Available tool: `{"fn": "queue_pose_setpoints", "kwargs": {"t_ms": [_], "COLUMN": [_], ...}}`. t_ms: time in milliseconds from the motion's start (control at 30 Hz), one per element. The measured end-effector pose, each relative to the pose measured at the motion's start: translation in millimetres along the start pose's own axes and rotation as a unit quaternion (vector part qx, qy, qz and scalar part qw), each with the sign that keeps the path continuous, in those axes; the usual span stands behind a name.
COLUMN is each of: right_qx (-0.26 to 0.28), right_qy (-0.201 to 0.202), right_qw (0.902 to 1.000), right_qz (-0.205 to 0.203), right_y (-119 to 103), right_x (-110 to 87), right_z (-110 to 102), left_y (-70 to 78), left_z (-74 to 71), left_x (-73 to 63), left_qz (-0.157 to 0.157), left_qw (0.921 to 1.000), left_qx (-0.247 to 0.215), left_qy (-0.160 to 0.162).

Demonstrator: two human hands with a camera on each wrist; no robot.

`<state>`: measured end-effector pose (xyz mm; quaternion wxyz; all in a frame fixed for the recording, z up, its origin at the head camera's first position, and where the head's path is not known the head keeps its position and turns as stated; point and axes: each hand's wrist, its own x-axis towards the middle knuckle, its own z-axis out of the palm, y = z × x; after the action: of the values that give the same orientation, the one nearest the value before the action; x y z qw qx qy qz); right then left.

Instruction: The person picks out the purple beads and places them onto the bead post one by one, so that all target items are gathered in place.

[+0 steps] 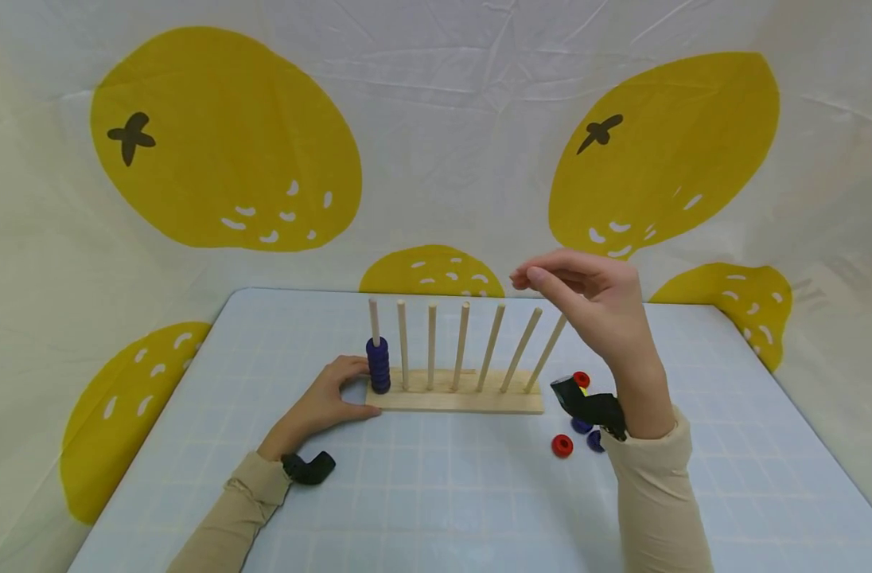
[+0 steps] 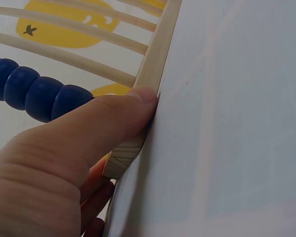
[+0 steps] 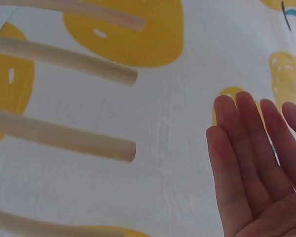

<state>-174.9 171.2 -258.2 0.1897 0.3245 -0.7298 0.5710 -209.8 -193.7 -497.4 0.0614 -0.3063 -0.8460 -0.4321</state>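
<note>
A wooden peg rack with a flat base and several upright pegs stands on the table. Dark blue beads are stacked on its leftmost peg; the other pegs are bare. My left hand grips the base's left end, thumb along the front edge in the left wrist view, the other fingers partly hidden behind. Raised over the rack's right side, my right hand holds nothing. Its fingers are nearly straight in the right wrist view, apart from the peg tips.
Loose beads lie on the table right of the rack: a red bead in front, another red bead farther back, and blue beads partly hidden by the right wrist's camera strap. A cloth with yellow fruit prints hangs behind.
</note>
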Motion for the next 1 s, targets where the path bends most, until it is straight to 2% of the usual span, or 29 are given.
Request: {"fn": "queue_pose_setpoints", "kwargs": {"t_ms": [233,567,733,900,1000], "right_qx": [0.003,-0.066,-0.138,-0.175,-0.204], "right_qy": [0.030,0.055,0.047,0.025,0.002], "right_qw": [0.9994,0.9945,0.9836,0.9742,0.9652], "right_qz": [0.015,0.059,0.107,0.141,0.164], "right_y": [3.5,19.0,28.1,43.0,53.8], "right_x": [-15.4,-42.5,-58.8,-75.9,-87.4], "right_z": [-23.3,-53.9,-63.4,-69.0,-71.6], "left_y": [0.3,0.8,0.4,1.6,2.5], "left_z": [-0.5,-0.6,-0.7,-1.1,-1.2], "left_x": [-0.4,0.7,0.7,1.2,1.0], "left_qz": [-0.004,0.007,0.001,-0.001,-0.005], "left_qw": [1.0000,1.0000,1.0000,1.0000,1.0000], "left_qx": [-0.004,0.002,0.001,0.000,-0.003], "left_qy": [-0.001,0.002,-0.001,-0.005,-0.007]}}
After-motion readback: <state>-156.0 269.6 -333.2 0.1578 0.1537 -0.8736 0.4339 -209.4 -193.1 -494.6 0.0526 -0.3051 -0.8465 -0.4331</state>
